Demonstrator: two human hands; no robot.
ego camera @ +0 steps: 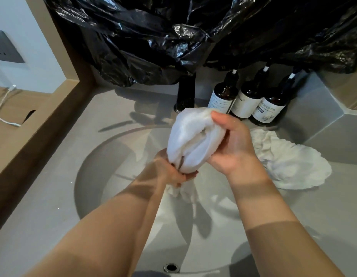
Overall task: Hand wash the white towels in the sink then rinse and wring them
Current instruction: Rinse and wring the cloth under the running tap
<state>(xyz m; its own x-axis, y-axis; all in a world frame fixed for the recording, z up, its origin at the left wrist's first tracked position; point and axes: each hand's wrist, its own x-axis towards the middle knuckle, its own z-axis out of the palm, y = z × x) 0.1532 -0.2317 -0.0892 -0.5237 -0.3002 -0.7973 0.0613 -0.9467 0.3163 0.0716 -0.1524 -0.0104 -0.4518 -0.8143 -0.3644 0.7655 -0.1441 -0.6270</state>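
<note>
**Both hands on one towel over the sink**

From my station I see both hands holding one white towel [193,140]. It is bunched into a thick roll and held up above the sink [93,176]. The left hand [173,173] grips the lower end with its fingers curled tight round it, and a short tail of cloth hangs out beneath the fist. The right hand [233,146] wraps the upper end with the thumb laid over the top of the roll. Its fingers go round the far side, where I cannot see them. The roll slants between the two, low at the left hand and high at the right.

To the right of the right hand a second towel [289,162] lies crumpled on the grey counter [43,196], apart from both hands. Beyond the held towel stands a dark tap [186,92], and right of it three brown bottles [247,100] with white labels. Black plastic [153,37] hangs above them. Between my forearms, near the bottom edge, I make out a small metal opening [171,267] in the basin.
</note>
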